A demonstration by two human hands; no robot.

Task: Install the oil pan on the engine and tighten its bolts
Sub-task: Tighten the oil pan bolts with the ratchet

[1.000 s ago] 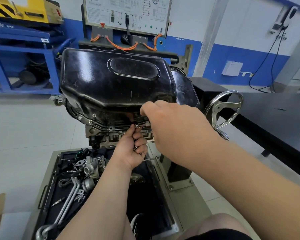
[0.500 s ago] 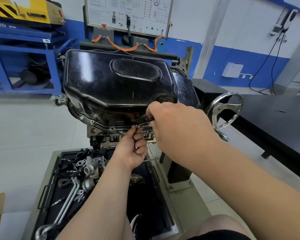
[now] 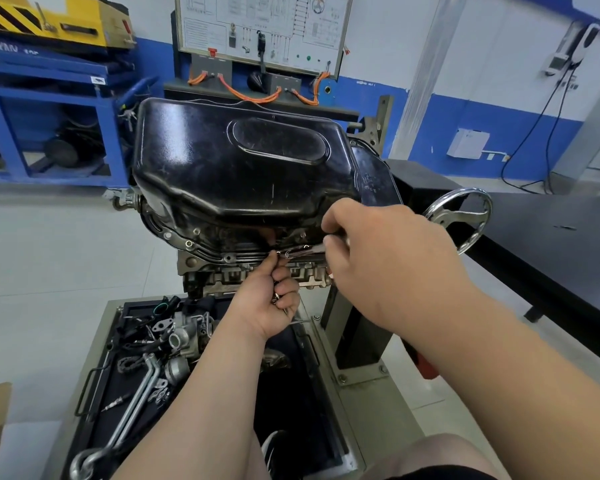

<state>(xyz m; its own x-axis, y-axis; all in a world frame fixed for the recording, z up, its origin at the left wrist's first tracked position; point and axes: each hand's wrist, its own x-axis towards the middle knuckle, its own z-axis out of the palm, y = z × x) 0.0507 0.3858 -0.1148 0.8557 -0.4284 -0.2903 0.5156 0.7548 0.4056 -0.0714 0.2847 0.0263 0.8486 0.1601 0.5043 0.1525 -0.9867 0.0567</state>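
Currently, the oil pan sits on the upturned engine, with work under way at its near flange.

The black pan lies on top of the engine, flange against the block, and a bolt shows in the flange at the pan's near-left corner. At the pan's near edge, the right hand is closed round the handle of a chrome wrench, whose head lies on the flange. The left hand meets the wrench head with thumb and forefinger pinched, and its lower fingers curl round small metal fasteners, type unclear. Below the pan, a tray holds loose engine parts. Right of the pan stands a chrome handwheel.
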